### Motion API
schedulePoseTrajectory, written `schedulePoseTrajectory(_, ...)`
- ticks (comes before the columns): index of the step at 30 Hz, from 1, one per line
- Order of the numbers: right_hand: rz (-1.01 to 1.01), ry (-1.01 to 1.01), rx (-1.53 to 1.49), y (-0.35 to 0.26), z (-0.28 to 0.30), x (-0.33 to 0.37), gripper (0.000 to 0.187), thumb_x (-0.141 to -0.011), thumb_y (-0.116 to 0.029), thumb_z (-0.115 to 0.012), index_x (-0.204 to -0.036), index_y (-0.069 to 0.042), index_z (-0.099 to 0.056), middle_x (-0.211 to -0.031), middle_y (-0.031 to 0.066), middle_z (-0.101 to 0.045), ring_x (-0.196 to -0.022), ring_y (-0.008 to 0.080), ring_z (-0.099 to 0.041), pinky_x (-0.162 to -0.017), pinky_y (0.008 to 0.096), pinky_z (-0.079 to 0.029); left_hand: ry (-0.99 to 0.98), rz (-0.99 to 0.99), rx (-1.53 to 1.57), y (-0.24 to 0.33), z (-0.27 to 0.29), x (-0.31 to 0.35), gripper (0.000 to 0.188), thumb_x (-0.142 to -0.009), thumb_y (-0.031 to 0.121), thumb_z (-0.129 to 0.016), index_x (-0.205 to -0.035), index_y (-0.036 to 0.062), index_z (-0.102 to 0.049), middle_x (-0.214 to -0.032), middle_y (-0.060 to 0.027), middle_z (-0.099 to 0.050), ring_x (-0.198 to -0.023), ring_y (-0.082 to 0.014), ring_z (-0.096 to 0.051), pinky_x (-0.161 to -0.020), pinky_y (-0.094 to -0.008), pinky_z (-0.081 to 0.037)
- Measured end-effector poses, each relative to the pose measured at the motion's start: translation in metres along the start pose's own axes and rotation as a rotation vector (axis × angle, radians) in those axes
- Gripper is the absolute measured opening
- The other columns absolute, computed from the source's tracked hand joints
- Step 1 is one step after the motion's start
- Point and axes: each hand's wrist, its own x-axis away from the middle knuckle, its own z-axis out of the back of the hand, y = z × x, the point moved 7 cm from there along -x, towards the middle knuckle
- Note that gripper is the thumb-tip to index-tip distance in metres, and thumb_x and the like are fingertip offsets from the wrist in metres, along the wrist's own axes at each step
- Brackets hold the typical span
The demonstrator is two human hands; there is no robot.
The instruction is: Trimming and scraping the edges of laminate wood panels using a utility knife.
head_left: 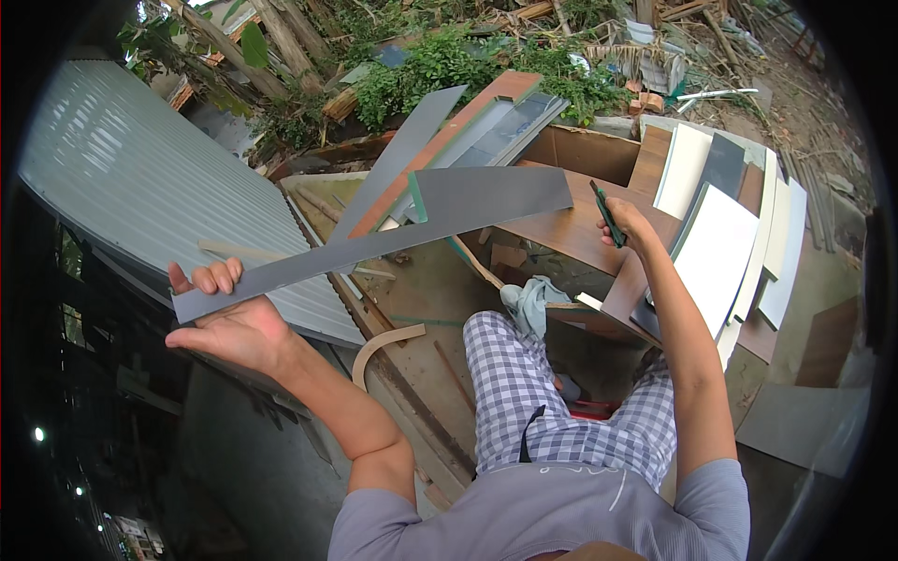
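My left hand (pixel 245 329) is closed round the narrow end of a long dark grey panel (pixel 496 194). This panel is L-shaped: a thin strip that widens to a broad part at its far right end, with a green edge at the inner corner. It slants up to the right, in front of other boards. My right hand (pixel 629 224) grips a green utility knife (pixel 608 217), its tip pointing up and left. The knife is just right of the panel's broad end, apart from it. A brown wood-look board (pixel 585 234) lies beneath and behind them.
White, brown and grey boards (pixel 716 248) are stacked at the right. A light cloth (pixel 531 304) hangs over an edge near my knee. Corrugated metal sheeting (pixel 150 178) is on the left. A curved beige strip (pixel 367 360) lies below the panel; shrubs (pixel 421 79) grow behind.
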Motion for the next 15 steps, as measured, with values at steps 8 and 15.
schedulePoseTrajectory(8, 0.116, -0.013, -0.181, -0.014, 0.008, 0.047, 0.032, -0.091, -0.031, -0.033, -0.111, -0.009, -0.045, -0.076, 0.0042, -0.049, -0.055, 0.0082, -0.047, -0.045, 0.0237, -0.048, -0.270, 0.120, 0.160, 0.005, -0.087, -0.019, 0.046, -0.079, 0.047, -0.060, -0.092, 0.0028, -0.055, -0.081, -0.0044, -0.043, -0.076, -0.0171, -0.041, -0.073, -0.0323, -0.034)
schedulePoseTrajectory(15, 0.597, -0.045, -0.223, -0.103, -0.048, 0.164, 0.053, -0.093, -0.027, -0.035, -0.142, -0.014, -0.018, -0.081, 0.0027, -0.045, -0.065, 0.0091, -0.046, -0.057, 0.0246, -0.045, -0.367, 0.125, 0.149, 0.006, -0.142, -0.012, 0.043, -0.074, 0.048, -0.064, -0.087, 0.0074, -0.056, -0.085, -0.0030, -0.052, -0.083, -0.0190, -0.048, -0.078, -0.0361, -0.039)
